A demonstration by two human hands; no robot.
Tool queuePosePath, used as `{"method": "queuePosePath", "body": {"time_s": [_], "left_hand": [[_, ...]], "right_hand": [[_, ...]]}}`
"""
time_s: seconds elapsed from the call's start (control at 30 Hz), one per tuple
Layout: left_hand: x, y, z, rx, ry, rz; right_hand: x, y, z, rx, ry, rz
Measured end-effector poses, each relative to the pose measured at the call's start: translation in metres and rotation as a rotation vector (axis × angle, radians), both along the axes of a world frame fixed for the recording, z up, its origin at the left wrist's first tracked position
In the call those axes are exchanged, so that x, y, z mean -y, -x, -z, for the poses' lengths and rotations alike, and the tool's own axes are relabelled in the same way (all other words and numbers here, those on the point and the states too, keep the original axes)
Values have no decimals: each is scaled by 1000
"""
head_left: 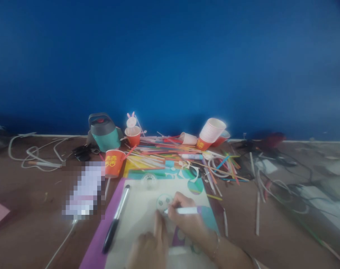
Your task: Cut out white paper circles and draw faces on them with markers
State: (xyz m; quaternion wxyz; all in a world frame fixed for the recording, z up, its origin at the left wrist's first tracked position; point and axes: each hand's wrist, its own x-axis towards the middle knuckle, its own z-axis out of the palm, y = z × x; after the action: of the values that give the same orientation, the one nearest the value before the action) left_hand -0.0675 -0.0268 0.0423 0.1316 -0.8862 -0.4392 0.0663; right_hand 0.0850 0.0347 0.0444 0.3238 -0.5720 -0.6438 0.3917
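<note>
My right hand (183, 215) is closed round a white marker (186, 211) with a purple end, its tip low beside a small round face drawing (162, 201). The drawing has two dark eyes and lies on the white paper (141, 198). Just below it my left hand (150, 243) rests on the sheet, a finger stretched out to the drawing's lower edge; its other fingers are blurred. Left of both hands a black and silver marker (116, 220) lies across the paper. Purple and teal sheets show underneath.
Behind the paper lie many coloured sticks (158, 149) and paper scraps. Red cups (113, 164), a stack of paper cups (211, 132), and a teal flask (105, 134) stand near the blue wall. A blurred-out phone-like object (85, 190) with a cable lies left; more cables lie right.
</note>
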Motion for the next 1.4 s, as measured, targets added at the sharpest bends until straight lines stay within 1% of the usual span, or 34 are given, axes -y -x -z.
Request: {"method": "queuePosePath", "body": {"time_s": [0.17, 0.3, 0.47, 0.57, 0.7, 0.8, 0.87, 1.0, 1.1, 1.23, 1.4], "left_hand": [[-1, 0, -4, -13, -2, 16], [-1, -1, -3, -11, -2, 6], [0, -1, -3, -10, 0, 2], [0, 0, -2, -14, 0, 10], [0, 1, 2, -7, 7, 10], [0, 0, 3, -16, 7, 0], [0, 0, 1, -17, 4, 8], [-1, 1, -3, -8, 1, 27], [-1, 1, -1, -5, 9, 26], [-1, 1, 2, -12, 8, 13], [0, 0, 1, -7, 0, 7]], "right_hand": [[0, 0, -2, 1, 15, 2], [1, 0, -2, 16, 27, -5], [1, 2, -1, 11, 4, -1], [-2, 2, -2, -53, 19, 80], [-11, -4, -5, -245, 93, 237], [-14, -6, -8, -302, 135, 293], [-14, -5, -8, -267, 123, 274], [-8, 0, -4, -110, 59, 167], [-5, 0, 0, -24, 26, 107], [-3, -2, 2, 4, 11, 50], [-3, -1, 1, 19, -16, 47]]}}
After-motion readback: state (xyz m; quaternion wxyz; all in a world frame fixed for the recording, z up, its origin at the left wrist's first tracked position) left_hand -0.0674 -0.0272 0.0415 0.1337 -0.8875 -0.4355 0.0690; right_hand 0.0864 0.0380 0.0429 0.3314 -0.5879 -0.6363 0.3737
